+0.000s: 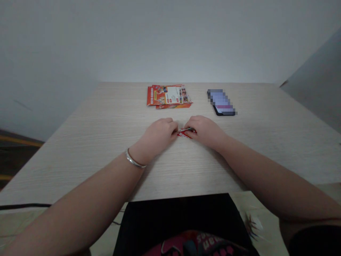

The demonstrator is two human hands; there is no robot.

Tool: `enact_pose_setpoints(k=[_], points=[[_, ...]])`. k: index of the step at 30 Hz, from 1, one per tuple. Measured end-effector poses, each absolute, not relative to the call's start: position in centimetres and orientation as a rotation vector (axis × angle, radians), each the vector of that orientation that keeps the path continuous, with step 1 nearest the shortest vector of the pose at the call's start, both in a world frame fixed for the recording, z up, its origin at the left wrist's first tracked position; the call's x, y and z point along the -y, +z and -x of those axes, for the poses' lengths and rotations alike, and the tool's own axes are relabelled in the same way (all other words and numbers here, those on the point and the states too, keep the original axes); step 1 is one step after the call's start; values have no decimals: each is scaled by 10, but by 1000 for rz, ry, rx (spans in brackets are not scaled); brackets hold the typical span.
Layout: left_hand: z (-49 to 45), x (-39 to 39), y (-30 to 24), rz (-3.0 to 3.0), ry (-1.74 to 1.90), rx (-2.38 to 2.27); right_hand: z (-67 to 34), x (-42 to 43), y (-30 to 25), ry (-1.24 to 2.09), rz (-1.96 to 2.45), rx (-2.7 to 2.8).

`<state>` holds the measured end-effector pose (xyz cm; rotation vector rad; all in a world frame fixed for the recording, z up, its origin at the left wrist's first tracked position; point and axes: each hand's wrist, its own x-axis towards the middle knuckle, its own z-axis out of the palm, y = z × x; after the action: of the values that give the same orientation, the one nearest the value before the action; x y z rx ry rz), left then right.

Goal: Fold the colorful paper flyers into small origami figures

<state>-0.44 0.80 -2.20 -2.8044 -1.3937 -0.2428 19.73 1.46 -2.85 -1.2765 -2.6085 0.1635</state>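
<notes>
Working on the small red printed piece (184, 134) seems to call for small, even finger movements, so let your fingertips do the work and rest your wrists quietly. Take the stack of orange-red leaflets (159, 97) as your landmark: the piece is on your side of it, in front of its right end, at the pale tabletop (93, 124). Your left hand (161, 136) is in front of the stack, its fingers bunched narrow on the piece's left end; your right hand (205, 130) is in front of the stack and a little to its right, thumb and fingers pinched on the piece's right part. The 2 grips are close together, with only a short stretch of red with white lettering and a pale edge showing between them. Your fingers hide the rest, so I cannot tell how firmly each hand presses or whether the piece is folded. Go lightly, I'd judge, since thin printed material is likely to crease under uneven pressure; match the force of your 2 hands so that it doesn't twist or tear askew. The phone (223, 102), to the right of the stack, lies apart from your hands, and the bangle (133, 160), nearer you than the stack, seems unlikely to snag.
</notes>
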Motion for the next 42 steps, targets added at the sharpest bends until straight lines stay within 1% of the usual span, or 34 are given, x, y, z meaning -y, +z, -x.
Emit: enact_pose_setpoints(k=[6, 8, 10, 12, 14, 15, 18, 27, 29, 32, 38, 42], points=[[14, -9, -15, 2682, -71, 1453, -202, -16, -29, 191, 1310, 2591], [20, -13, -15, 2682, -66, 1491, -204, -17, -30, 208, 1306, 2583], [23, -16, -17, 2706, -180, 1549, -205, -18, -32, 218, 1306, 2575], [23, -17, -20, 2784, -386, 1577, -206, -19, -33, 225, 1312, 2563], [20, -17, -23, 2886, -555, 1499, -205, -20, -34, 234, 1306, 2552], [18, -16, -24, 2930, -584, 1435, -205, -20, -35, 238, 1298, 2549], [13, -15, -28, 2981, -521, 1336, -204, -21, -35, 250, 1267, 2556], [10, -13, -25, 2948, -443, 1401, -218, -19, -23, 181, 1450, 2639], [9, -12, -26, 2939, -473, 1380, -216, -18, -22, 184, 1440, 2654], [7, -13, -29, 2945, -527, 1325, -209, -17, -21, 232, 1381, 2670], [4, -13, -26, 2921, -331, 1308, -209, -18, -20, 322, 1449, 2622], [3, -11, -23, 2922, -304, 1313, -223, -21, -19, 397, 1506, 2587]])
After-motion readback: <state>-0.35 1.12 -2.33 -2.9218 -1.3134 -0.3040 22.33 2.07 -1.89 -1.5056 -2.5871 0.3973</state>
